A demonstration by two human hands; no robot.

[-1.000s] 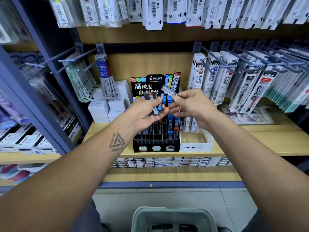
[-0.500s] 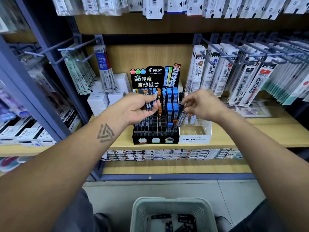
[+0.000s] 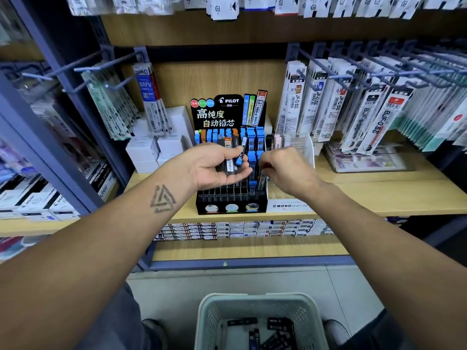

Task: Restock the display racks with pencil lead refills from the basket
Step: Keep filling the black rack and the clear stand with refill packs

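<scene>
Restocking midway: left hand (image 3: 222,165) gripping several refills (image 3: 231,157); right hand (image 3: 285,170) pinching one into rack (image 3: 231,198) at 3 o'clock. Front slots empty; more in basket (image 3: 260,301).

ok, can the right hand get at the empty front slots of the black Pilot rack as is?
Probably yes. The right hand sits at the rack's right side, just above the front slots, which look open from above. The left hand, holding refills, hovers over the left part.
</scene>
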